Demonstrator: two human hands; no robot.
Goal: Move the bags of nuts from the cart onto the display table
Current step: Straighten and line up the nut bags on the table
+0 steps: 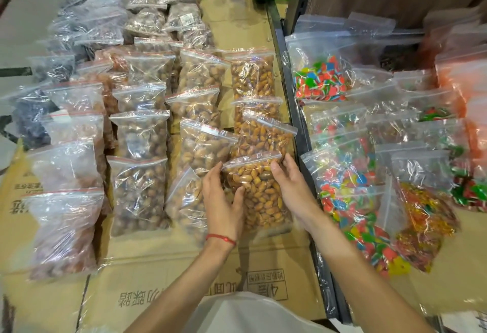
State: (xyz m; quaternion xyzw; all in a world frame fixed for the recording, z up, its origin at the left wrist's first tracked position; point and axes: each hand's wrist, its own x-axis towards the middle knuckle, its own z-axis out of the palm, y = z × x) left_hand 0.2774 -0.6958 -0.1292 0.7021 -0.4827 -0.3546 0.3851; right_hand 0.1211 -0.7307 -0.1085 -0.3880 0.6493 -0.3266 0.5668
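- Cardboard sheet (163, 266), lower centre: upside-down black Chinese print; one boxed mark (274, 290) reads roughly "4层", the rest illegible.
- White sticker (187, 18) on a bag of brown nuts (179, 9), upper centre: too small to read.

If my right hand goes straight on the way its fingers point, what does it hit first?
Likely the next nut bag just beyond the held bag in your right hand, though depth is unclear.

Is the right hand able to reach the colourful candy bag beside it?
Probably yes: the candy bag lies uncovered beside the right hand, but it must first release the nut bag.
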